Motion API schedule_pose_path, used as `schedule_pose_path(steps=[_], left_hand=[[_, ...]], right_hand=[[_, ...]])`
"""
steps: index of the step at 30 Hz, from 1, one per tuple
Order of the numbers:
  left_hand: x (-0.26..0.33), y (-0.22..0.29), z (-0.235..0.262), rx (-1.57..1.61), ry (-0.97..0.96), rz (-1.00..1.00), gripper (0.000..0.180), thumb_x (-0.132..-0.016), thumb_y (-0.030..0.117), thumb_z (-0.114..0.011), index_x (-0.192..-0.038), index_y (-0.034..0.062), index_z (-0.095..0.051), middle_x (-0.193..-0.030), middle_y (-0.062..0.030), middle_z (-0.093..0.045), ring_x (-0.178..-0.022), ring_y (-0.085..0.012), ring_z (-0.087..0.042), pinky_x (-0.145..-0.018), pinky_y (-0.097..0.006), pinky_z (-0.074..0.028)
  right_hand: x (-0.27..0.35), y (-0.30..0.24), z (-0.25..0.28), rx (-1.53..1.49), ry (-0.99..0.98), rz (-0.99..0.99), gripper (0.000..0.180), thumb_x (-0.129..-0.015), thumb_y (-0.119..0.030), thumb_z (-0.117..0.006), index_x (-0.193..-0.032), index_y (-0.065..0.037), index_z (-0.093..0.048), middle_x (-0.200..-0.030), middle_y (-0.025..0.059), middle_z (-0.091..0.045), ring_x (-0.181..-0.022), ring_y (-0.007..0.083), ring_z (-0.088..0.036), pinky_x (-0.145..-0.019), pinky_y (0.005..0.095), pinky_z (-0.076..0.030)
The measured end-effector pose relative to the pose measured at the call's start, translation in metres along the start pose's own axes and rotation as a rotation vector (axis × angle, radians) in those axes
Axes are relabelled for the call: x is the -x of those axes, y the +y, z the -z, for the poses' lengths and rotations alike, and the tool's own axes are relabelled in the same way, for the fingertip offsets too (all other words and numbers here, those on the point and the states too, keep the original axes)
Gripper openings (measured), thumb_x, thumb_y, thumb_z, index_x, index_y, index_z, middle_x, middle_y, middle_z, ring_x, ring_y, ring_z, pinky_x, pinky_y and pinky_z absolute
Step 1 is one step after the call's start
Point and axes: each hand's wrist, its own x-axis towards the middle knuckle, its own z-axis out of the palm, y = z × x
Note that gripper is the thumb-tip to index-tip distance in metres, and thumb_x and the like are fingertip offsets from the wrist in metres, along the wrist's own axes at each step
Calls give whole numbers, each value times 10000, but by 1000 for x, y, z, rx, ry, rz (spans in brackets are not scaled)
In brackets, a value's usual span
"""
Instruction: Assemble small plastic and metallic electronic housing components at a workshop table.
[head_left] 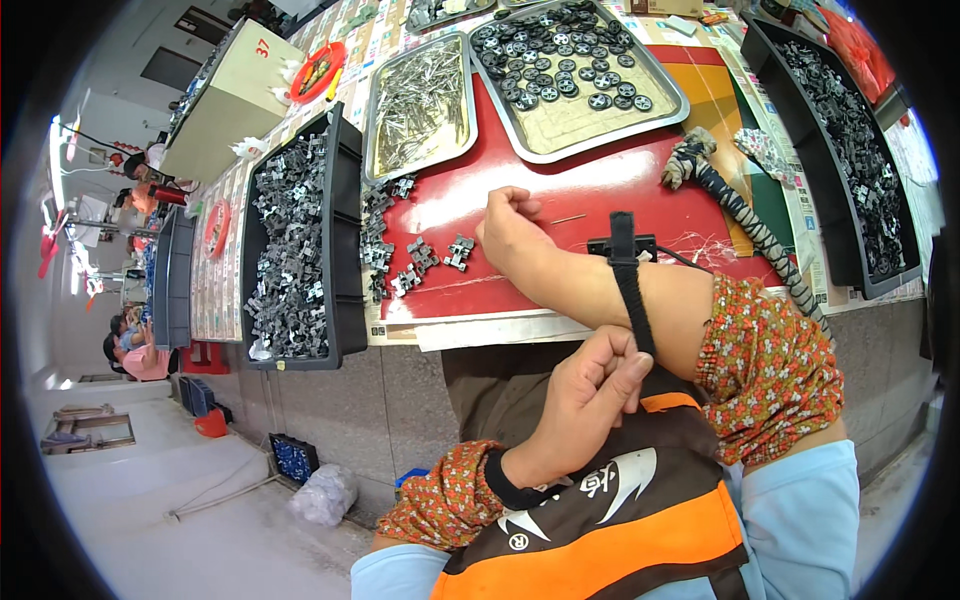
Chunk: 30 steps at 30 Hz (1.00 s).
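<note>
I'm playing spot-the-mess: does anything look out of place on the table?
Maybe: one thin metal pin lies alone on the red board, away from the pin tray. Pale, tangled strands lie there too, looking untidy.

On the surface (450,205) before us, the pin tray (420,167) lies left of the wheel tray (580,128), both between the left bin (347,200) and right bin (818,150).

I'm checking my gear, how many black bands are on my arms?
2: a strap around the right forearm, pinched by the left hand; a band around the left wrist. Sleeves could hide others.
</note>
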Motion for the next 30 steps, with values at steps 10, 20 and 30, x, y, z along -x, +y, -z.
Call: schedule_pose_path(steps=[10, 20, 30], left_hand=[[-27, -33, 34, 145, 64, -101, 145, -1090, 156, -568, -1200, 61, -562, -1028, -1, -598, -877, -77, -557, -755, -220, -472], [-53, -4, 32, -794, 418, -814, 258, -960, 25, -691, -1187, 65, -577, -1279, -155, -529, -1146, -273, -559, -988, -378, -467], [-52, -24, 34, -352, 145, -520, 187, -1009, 96, -677, -1109, 30, -535, -1060, -131, -630, -939, -205, -654, -850, -321, -528]], right_hand=[[-19, 24, -21, -1107, 314, -377, 190, -824, -222, -731, -934, -72, -771, -838, 128, -751, -767, 280, -748, -664, 444, -487], [-25, 79, -16, -2293, 400, -600, 170, -975, -143, -639, -984, 20, -687, -731, 96, -707, -618, 151, -686, -549, 315, -551], [-22, 83, -23, -2913, 495, -714, 120, -968, -147, -691, -990, -30, -699, -734, 37, -682, -578, 108, -635, -509, 257, -509]])
